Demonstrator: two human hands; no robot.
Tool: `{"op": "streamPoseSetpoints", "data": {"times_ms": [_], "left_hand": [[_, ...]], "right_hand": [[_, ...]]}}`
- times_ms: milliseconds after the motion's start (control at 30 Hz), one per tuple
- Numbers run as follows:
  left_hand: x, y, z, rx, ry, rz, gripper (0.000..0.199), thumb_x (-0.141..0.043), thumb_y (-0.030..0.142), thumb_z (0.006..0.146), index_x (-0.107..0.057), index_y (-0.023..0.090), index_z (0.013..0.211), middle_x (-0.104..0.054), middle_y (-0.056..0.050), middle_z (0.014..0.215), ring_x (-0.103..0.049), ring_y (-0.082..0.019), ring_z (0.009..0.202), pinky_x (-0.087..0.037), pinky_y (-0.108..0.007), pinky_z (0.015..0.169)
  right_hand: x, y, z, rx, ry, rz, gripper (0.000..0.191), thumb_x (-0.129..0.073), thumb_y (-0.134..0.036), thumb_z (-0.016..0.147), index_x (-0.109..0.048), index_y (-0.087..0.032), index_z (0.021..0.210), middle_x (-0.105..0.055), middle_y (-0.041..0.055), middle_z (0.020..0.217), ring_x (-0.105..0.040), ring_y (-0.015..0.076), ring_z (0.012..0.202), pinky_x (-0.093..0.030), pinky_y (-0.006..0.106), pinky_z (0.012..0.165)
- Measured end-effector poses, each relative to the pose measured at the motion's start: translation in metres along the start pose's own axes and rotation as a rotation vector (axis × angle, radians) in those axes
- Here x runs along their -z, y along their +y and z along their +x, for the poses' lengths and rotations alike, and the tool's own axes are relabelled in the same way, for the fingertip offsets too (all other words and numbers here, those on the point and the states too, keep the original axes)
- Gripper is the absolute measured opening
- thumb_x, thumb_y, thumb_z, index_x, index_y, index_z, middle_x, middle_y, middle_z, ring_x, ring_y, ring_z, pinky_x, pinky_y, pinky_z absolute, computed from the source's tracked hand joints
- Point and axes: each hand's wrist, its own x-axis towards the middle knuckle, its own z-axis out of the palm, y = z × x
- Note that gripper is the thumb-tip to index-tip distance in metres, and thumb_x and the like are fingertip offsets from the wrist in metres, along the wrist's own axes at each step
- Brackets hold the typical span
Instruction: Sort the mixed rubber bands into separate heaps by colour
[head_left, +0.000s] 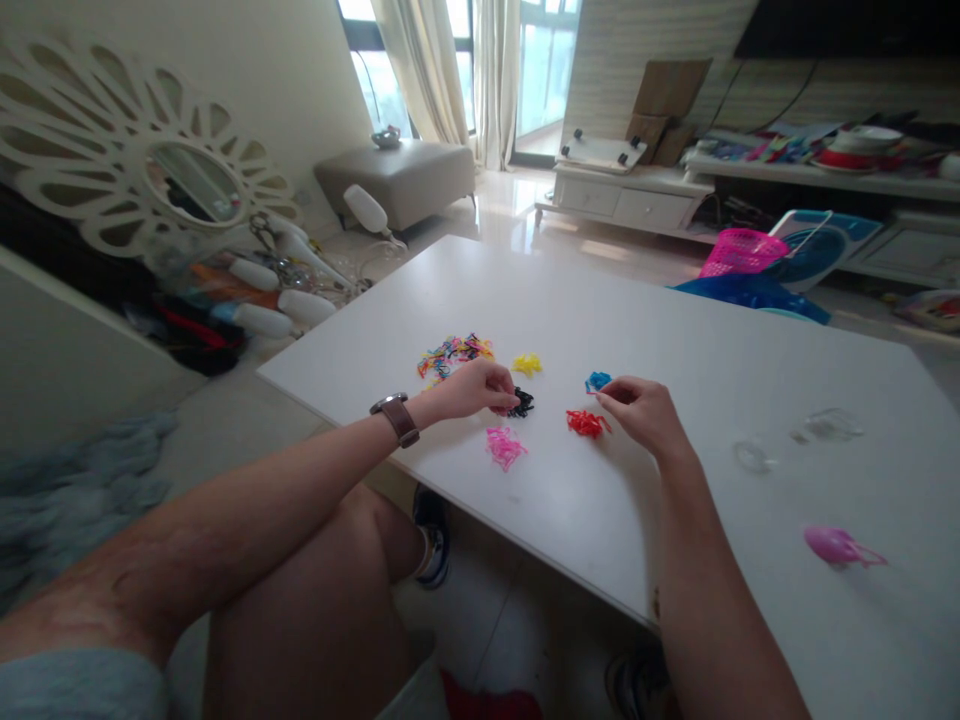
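Note:
My left hand (486, 388), fingers pinched together, is at the edge of a pile of small black rubber bands (523, 403); whatever is in its fingertips is hidden. A heap of mixed-colour rubber bands (457, 350) lies partly behind this hand. My right hand (637, 408) is closed in a pinch beside the blue pile (598, 381), with a thin pinkish strip, seemingly a small rubber band, at its fingertips. Just below it is a red pile (587, 424). A yellow pile (527, 364) sits beyond the black one, and a pink pile (505, 449) lies nearer me.
The piles lie on a white table (540, 290). To the right are a clear glass-like container (832, 424), a clear round piece (754, 457) and a pink egg-shaped object (836, 546). A pink basket (742, 252) stands past the far edge; white lamp parts (300, 305) are at left.

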Motion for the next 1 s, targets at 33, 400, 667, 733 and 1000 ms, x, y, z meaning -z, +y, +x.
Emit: {"op": "streamPoseSetpoints", "data": {"times_ms": [33,400,667,733,1000], "left_hand": [[0.000,0.000,0.000,-0.006,-0.004,0.016,0.018,-0.077,0.027,0.079,-0.067,0.012,0.076,-0.073,-0.006,0.067,-0.069,-0.014,0.063,-0.053,-0.022,0.059],[0.002,0.002,-0.001,-0.065,-0.031,0.130,0.014,-0.077,0.026,0.076,-0.076,0.013,0.078,-0.073,-0.005,0.069,-0.065,-0.013,0.063,-0.047,-0.021,0.059],[0.001,-0.001,-0.001,-0.031,-0.033,0.091,0.013,-0.077,0.024,0.077,-0.076,0.012,0.082,-0.074,-0.005,0.070,-0.068,-0.014,0.066,-0.051,-0.021,0.061],[0.000,-0.001,-0.001,0.013,-0.034,0.027,0.014,-0.078,0.024,0.077,-0.075,0.012,0.083,-0.074,-0.006,0.070,-0.071,-0.016,0.067,-0.054,-0.023,0.064],[-0.004,0.001,0.000,0.069,-0.056,-0.144,0.019,-0.082,0.025,0.076,-0.071,0.010,0.078,-0.075,-0.009,0.071,-0.073,-0.015,0.066,-0.059,-0.024,0.066]], "right_hand": [[0.003,0.001,-0.001,0.006,-0.031,-0.041,0.020,-0.068,-0.036,0.075,-0.073,-0.018,0.070,-0.070,0.0042,0.065,-0.060,0.0166,0.058,-0.044,0.029,0.058],[0.017,0.003,-0.006,-0.113,-0.270,-0.287,0.022,-0.062,-0.035,0.074,-0.073,-0.018,0.066,-0.071,0.0044,0.066,-0.061,0.0166,0.063,-0.039,0.027,0.060],[0.015,0.005,-0.006,-0.127,-0.204,-0.373,0.024,-0.054,-0.028,0.080,-0.074,-0.017,0.071,-0.073,0.0065,0.072,-0.061,0.0166,0.067,-0.038,0.027,0.062],[0.012,0.003,-0.007,-0.121,-0.244,-0.345,0.025,-0.053,-0.028,0.081,-0.074,-0.017,0.071,-0.073,0.0066,0.071,-0.060,0.0161,0.065,-0.038,0.027,0.061],[0.000,-0.008,-0.004,0.034,0.001,-0.242,0.032,-0.057,-0.036,0.087,-0.066,-0.017,0.063,-0.063,0.0035,0.060,-0.053,0.0153,0.058,-0.037,0.029,0.060]]}}
